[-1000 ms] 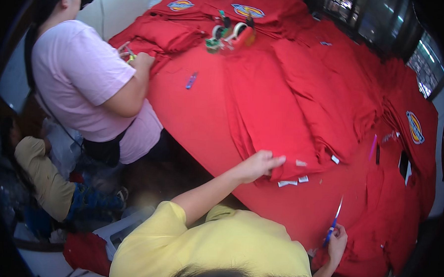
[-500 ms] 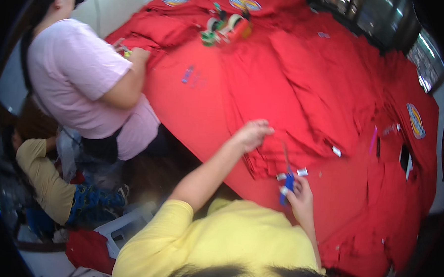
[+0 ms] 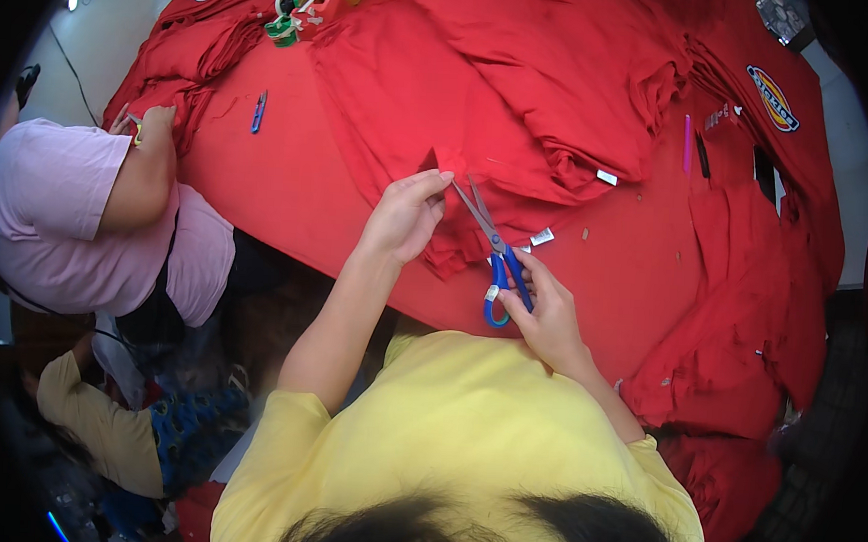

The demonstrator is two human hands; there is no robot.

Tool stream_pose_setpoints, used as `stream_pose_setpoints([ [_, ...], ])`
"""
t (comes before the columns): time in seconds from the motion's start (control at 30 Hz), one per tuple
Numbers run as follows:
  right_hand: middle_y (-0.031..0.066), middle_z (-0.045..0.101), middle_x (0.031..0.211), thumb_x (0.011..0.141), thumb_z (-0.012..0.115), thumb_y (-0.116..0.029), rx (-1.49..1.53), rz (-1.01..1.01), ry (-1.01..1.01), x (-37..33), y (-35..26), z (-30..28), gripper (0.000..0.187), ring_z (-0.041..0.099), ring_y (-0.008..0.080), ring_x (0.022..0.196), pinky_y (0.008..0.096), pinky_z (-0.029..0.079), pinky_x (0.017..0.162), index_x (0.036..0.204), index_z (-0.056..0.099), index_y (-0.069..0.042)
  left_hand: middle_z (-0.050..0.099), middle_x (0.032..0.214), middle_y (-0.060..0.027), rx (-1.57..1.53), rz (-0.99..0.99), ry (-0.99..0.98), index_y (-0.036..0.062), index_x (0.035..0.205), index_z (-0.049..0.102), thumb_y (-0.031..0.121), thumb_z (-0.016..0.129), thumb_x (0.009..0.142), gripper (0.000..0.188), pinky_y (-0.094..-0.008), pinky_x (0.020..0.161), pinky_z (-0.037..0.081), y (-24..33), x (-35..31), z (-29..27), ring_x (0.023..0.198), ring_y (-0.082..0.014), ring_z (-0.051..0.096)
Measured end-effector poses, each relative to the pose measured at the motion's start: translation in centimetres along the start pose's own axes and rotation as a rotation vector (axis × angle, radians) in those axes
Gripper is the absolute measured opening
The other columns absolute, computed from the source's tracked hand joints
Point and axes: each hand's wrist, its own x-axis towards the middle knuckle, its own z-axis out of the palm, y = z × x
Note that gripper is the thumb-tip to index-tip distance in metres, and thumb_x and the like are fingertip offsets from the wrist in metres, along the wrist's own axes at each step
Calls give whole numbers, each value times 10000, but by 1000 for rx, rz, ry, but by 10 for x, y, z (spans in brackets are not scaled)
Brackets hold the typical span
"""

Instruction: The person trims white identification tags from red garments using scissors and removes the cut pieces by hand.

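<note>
My right hand (image 3: pixel 550 318) is closed on blue-handled scissors (image 3: pixel 496 241), its fingers in and around the handle loops. The blades are parted, and their tips point up and left toward my left hand (image 3: pixel 407 215). That hand is closed in a pinch, thumb against fingers, right beside the blade tips. What it pinches is too small to make out. Beneath and beyond both hands lies a red garment (image 3: pixel 490 89) in loose folds, a raised bit of its cloth close to my left fingertips. Small white labels (image 3: pixel 542 237) show near the scissors.
Red garments (image 3: pixel 713 312) lie along the right of the red tabletop (image 3: pixel 264 181). Tape dispensers (image 3: pixel 300 8) stand at the far side. Blue thread snips (image 3: pixel 259 111) and a pink pen (image 3: pixel 687 145) lie on the table. A person in pink (image 3: pixel 78 207) works at the left.
The view has shifted, so the table things sit further left and higher. My hands have come closer together, and the scissor tips are now beside my left fingertips.
</note>
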Motion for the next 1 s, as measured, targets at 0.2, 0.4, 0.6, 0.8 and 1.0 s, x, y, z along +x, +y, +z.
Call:
stream_pose_setpoints([
  [0.2,189,606,1017,850,621,-96,33,-4,9,-6,-4,-1,477,639,265,865,338,508,748,1278,448,25,622,1053,-69,-5,66,2,-19,1068,590,16,549,874,201,-300,889,452,-1,-14,21,997,-162,577],
  [0.4,172,606,1007,872,595,-90,167,33,-13,-5,-3,0,499,640,223,876,325,502,775,1321,409,26,622,1076,-54,37,24,-15,18,1124,587,13,566,862,263,-336,878,462,-5,-24,30,1017,-158,574],
  [0.6,101,583,960,907,530,-46,434,131,-86,-5,-3,-1,470,623,139,771,270,508,712,1349,383,18,622,1077,-37,59,23,-24,51,1134,594,26,581,861,275,-347,861,459,-5,-27,32,1014,-146,569],
  [0.8,94,575,969,917,515,-40,686,337,-201,-6,-11,-15,457,609,122,782,254,503,720,1348,381,28,615,1061,-31,38,9,-10,52,1139,587,25,581,859,282,-348,860,464,-6,-29,31,1017,-146,570],
  [1.0,114,577,1061,910,546,-64,533,184,-155,-13,-11,-13,499,590,133,912,261,481,814,1365,365,25,583,1112,-53,166,7,-44,43,1236,508,-1,559,855,387,-335,853,478,-9,-42,31,1031,-155,570],
])
